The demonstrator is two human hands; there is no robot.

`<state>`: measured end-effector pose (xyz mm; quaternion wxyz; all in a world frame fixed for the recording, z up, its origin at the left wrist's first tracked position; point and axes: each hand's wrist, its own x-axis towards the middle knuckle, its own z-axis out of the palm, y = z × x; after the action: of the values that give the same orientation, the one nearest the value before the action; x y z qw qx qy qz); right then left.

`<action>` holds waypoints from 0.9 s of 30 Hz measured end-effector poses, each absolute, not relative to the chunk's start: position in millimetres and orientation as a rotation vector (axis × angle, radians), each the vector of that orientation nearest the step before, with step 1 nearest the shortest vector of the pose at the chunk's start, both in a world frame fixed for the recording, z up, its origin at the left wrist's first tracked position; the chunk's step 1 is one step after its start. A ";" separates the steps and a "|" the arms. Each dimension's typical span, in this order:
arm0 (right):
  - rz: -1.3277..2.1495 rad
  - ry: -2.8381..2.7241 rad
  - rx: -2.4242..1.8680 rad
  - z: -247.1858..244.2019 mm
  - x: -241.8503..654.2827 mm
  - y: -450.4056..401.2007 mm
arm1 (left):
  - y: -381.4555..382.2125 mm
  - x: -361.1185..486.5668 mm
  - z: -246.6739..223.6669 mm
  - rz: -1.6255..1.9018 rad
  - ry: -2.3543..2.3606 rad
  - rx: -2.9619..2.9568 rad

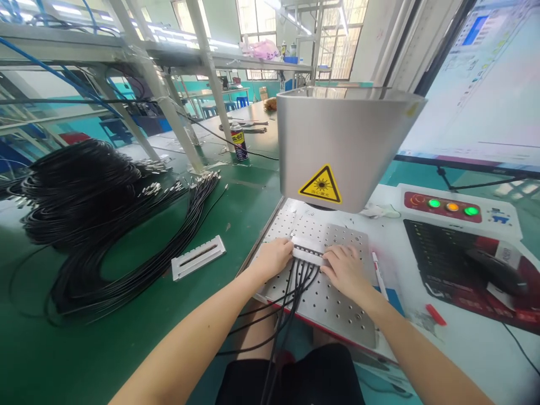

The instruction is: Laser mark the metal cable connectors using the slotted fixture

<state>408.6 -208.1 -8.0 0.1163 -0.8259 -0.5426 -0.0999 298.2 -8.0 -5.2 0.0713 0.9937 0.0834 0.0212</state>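
Note:
A slotted metal cable holder (309, 254) lies on the perforated metal plate (333, 306), beneath the grey laser head (333, 146). Several black cables (300, 281) run out of its near side and hang over the plate's front edge. My left hand (275, 259) closes its fingers on the left end of the holder. At the opposite end, my right hand (345, 269) grips it with thumb and fingers. The cable tips inside the slots are too small to make out. A second slotted holder (199, 257) rests on the green table to the left, with no cables in it.
A big coil of black cables (80, 191) covers the left of the green table (169, 337). Behind stands a spray can (238, 142) near the shelf posts. To the right are a marker (379, 275), its red cap (436, 315), a lit button panel (459, 211), a mouse (498, 270) and a monitor (489, 84).

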 end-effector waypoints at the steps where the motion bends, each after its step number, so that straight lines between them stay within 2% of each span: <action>1: -0.297 -1.579 -2.415 -7.8 407.5 -208.6 | -8.1 298.1 -2.6 0.058 0.282 3.003; 6: -0.363 -1.450 -2.397 -8.6 407.1 -234.3 | -0.7 284.8 3.3 0.164 0.355 3.025; 14: -0.553 -0.852 -2.346 -50.6 434.3 -331.1 | 65.8 232.5 -25.4 0.764 0.368 2.933; 27: -0.439 -0.690 -2.249 -52.9 433.5 -336.1 | 65.6 226.1 -41.4 0.796 0.424 3.031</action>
<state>433.5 -336.1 -52.9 0.3656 -0.8747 -0.2685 -0.1706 226.1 65.6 -41.4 -0.0102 0.9584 0.1340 0.2518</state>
